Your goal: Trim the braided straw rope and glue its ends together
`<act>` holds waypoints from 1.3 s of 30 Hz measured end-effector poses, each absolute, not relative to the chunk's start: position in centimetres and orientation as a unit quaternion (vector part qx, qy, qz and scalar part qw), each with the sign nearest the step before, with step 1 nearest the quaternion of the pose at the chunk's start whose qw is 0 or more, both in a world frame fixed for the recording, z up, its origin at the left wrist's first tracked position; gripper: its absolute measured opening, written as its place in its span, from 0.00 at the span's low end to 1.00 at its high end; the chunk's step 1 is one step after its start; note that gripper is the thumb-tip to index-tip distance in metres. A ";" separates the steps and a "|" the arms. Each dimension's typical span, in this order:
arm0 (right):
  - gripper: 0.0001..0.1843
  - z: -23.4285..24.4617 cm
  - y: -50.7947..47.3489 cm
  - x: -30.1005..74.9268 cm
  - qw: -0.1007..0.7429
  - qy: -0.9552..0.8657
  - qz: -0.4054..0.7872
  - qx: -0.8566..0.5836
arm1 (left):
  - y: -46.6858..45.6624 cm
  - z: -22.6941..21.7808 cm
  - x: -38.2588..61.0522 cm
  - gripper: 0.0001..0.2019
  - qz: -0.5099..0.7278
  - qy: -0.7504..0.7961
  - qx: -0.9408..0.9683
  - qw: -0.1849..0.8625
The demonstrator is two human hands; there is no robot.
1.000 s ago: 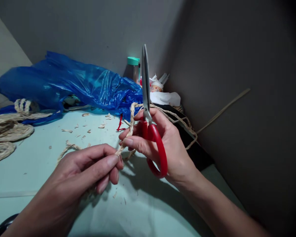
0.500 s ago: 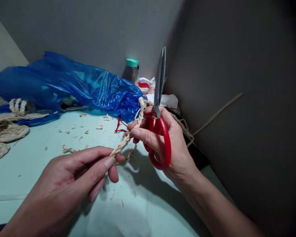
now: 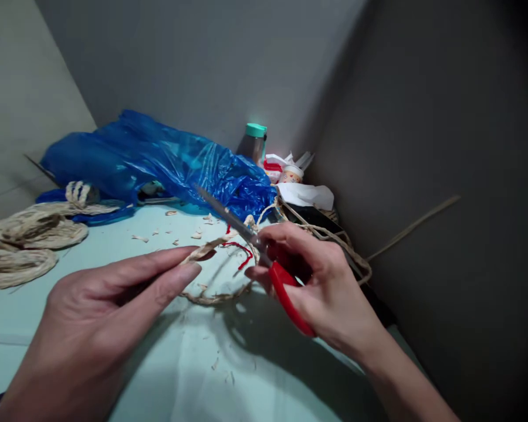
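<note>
Left hand's pinching a probably light, bendy braid, best gripped close to the scissors the right hand's clutching.

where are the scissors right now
In the head view, the scissors are in the right hand near the picture's middle, pointing up and left toward the blue bag, close to the cord held in the left hand.

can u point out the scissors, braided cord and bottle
Scissors (image 3: 287, 292), head view: on the red handle.
Braided cord (image 3: 206, 250), head view: on its pale raised stretch.
Bottle (image 3: 256, 147), head view: on its body.
</note>
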State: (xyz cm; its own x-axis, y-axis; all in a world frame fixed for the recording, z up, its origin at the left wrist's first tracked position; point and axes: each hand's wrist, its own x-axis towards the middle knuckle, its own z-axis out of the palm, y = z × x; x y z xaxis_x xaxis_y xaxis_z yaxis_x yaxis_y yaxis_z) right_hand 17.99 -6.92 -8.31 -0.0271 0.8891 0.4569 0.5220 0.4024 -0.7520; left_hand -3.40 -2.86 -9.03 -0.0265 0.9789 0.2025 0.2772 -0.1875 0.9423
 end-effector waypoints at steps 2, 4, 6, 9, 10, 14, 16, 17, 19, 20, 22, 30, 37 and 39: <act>0.14 -7.9 -7.3 17.9 0.436 -0.724 0.155 -0.511 | -2.4 -9.2 -3.9 0.16 0.486 0.531 0.597 0.356; 0.14 -7.5 -7.5 17.9 0.414 -0.743 0.111 -0.514 | -2.1 -9.2 -4.1 0.16 0.492 0.533 0.589 0.356; 0.14 -7.1 -7.7 18.1 0.384 -0.758 0.078 -0.521 | -2.0 -8.9 -4.3 0.14 0.494 0.531 0.592 0.352; 0.14 -6.8 -7.9 18.5 0.336 -0.777 0.072 -0.527 | -1.9 -8.7 -4.4 0.12 0.472 0.512 0.620 0.361; 0.14 -6.8 -8.0 18.6 0.324 -0.782 0.072 -0.527 | -1.9 -8.7 -4.5 0.12 0.465 0.504 0.629 0.366; 0.13 -6.9 -8.1 18.9 0.315 -0.794 0.057 -0.518 | -1.6 -8.7 -4.9 0.11 0.459 0.508 0.631 0.364; 0.14 -7.0 -8.1 18.9 0.321 -0.795 0.046 -0.512 | -1.5 -8.7 -5.1 0.11 0.457 0.511 0.618 0.384; 0.14 -7.0 -8.1 18.8 0.322 -0.797 0.042 -0.510 | -1.5 -8.7 -5.2 0.11 0.458 0.512 0.605 0.401; 0.15 -7.1 -8.0 18.9 0.320 -0.800 0.037 -0.505 | -1.5 -8.7 -5.2 0.10 0.468 0.504 0.577 0.441; 0.16 -7.1 -8.0 18.9 0.320 -0.802 0.037 -0.503 | -1.5 -8.6 -5.1 0.09 0.474 0.490 0.567 0.462; 0.17 -7.2 -8.0 18.9 0.321 -0.806 0.036 -0.497 | -1.6 -8.5 -4.8 0.07 0.478 0.452 0.562 0.502; 0.17 -7.2 -7.7 18.6 0.333 -0.808 0.051 -0.483 | -2.1 -8.1 -3.7 0.06 0.496 0.470 0.517 0.516; 0.14 -7.2 -7.6 18.9 0.336 -0.812 0.057 -0.473 | -1.6 -8.4 -4.4 0.05 0.462 0.455 0.566 0.509; 0.14 -7.5 -7.6 19.0 0.338 -0.811 0.053 -0.475 | -1.8 -8.2 -4.1 0.06 0.460 0.460 0.548 0.526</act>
